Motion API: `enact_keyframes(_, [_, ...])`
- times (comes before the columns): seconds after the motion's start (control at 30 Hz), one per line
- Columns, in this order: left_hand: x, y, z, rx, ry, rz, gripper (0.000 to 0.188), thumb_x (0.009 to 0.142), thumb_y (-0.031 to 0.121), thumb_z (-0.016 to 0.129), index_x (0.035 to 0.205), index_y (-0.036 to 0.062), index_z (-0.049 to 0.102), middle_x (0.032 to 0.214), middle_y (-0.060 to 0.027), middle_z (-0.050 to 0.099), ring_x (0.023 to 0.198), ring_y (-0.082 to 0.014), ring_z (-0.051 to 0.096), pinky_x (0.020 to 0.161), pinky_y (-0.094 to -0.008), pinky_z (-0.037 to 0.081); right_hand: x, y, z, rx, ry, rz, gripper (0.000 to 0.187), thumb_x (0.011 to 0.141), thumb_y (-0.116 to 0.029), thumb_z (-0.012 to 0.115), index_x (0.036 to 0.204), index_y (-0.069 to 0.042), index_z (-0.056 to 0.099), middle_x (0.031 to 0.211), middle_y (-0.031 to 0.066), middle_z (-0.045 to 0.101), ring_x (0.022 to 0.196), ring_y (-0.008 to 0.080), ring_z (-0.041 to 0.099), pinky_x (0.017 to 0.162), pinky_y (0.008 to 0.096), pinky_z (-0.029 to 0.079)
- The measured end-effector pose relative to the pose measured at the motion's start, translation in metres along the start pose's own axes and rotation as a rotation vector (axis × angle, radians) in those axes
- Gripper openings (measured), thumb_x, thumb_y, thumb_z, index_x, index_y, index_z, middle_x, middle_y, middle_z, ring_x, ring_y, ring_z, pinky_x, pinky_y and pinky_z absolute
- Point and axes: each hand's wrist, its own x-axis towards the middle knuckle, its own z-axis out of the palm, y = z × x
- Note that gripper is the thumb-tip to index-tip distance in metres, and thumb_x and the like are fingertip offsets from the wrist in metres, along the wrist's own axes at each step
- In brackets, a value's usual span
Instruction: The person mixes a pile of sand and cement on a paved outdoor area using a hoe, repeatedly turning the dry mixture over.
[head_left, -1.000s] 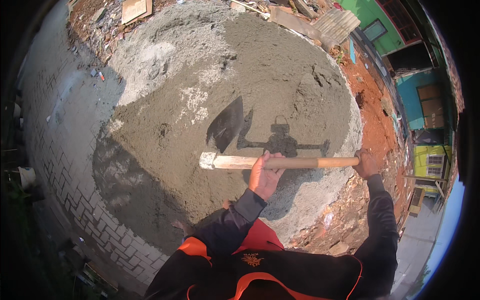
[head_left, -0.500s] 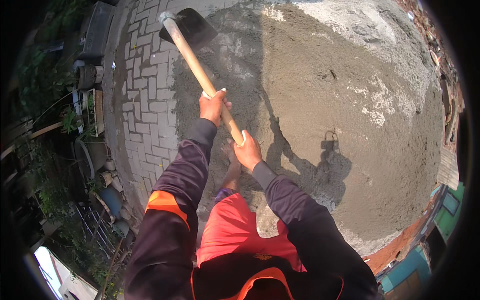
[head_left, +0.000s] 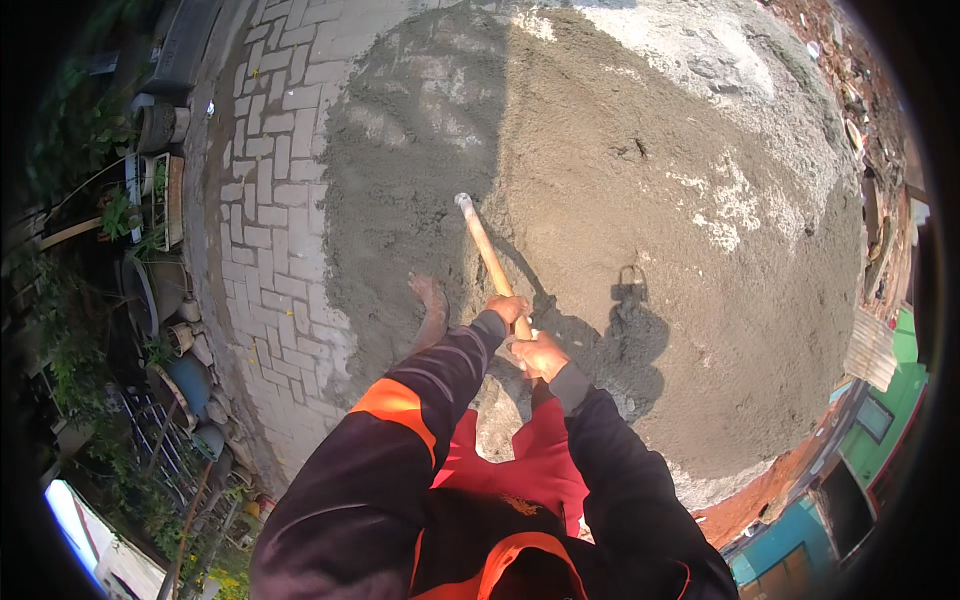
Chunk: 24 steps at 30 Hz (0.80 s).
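A hoe with a pale wooden handle [head_left: 487,247] slants down toward me. Its head end rests in the grey wet concrete mix [head_left: 420,160], and the blade itself does not show, apparently sunk in the mix. My left hand [head_left: 508,307] wraps round the handle toward its lower end. Just behind it, closer to my body, my right hand [head_left: 540,354] grips the handle's end. My bare foot [head_left: 430,295] stands in the mix to the left of the handle.
Grey paving bricks [head_left: 265,230] border the mix on the left. Plant pots [head_left: 160,130], a basin [head_left: 185,385] and greenery line the far left side. Drier pale powder [head_left: 720,50] lies at the upper right. Debris and a green wall [head_left: 880,420] are at the right edge.
The hoe's head has come from raised at the upper left down into the mix, nearer me. Both hands have moved right and closer to my body, still holding the handle.
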Motion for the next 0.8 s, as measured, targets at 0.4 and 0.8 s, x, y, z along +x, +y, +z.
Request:
enact_keyframes(0.4, [-0.261,-0.226,0.278,-0.503,-0.775,-0.739,0.038,0.083,0.033,0.073,0.107,0.0143,0.051,0.100,-0.0062,0.056,0.104,-0.0230,0.055,0.097,-0.0450,0.044,-0.626,0.334,-0.280,-1.166,0.971,0.286,0.055,0.075,-0.039,0.074,0.114,-0.003,0.061,0.090,0.0159,0.066,0.082,0.0266,0.063,0.074,0.0419,0.052])
enact_keyframes(0.8, [-0.090,-0.020,0.058,-0.671,-0.334,0.000,0.027,0.081,0.022,0.073,0.094,0.0111,0.052,0.077,-0.0049,0.054,0.065,-0.0222,0.059,0.060,-0.0397,0.053,-0.289,0.177,-0.158,-0.733,0.475,-0.034,0.030,0.075,-0.023,0.078,0.083,0.002,0.062,0.066,0.0078,0.058,0.061,0.0135,0.051,0.059,0.0347,0.046])
